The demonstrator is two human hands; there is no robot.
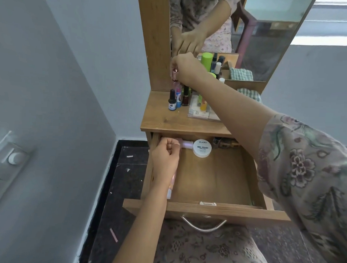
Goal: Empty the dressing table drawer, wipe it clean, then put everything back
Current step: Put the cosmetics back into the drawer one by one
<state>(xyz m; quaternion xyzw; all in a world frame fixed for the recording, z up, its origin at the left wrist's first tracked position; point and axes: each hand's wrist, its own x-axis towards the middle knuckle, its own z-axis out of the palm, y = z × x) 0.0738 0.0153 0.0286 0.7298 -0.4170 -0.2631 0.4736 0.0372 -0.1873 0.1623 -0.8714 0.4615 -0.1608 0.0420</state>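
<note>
The wooden drawer (214, 182) stands pulled out under the dressing table top (169, 121). My left hand (164, 158) is inside at the back left corner, shut on a pink and white bottle (185, 146). Beside it lies a white round nail polish remover tub (202, 150). More small items (225, 143) sit at the drawer's back right. A pale tube (170, 187) lies along the left wall under my forearm. My right hand (185, 67) is raised over the table top, shut on a small pink bottle (174, 75), above a cluster of nail polish bottles (178, 98).
A green-capped bottle (207, 60), several other bottles, a flat clear packet (201, 112) and a checked cloth (249, 93) crowd the back of the table top. The mirror (241, 35) rises behind. A metal handle (203, 225) hangs on the drawer front, above my lap. A grey wall stands at left.
</note>
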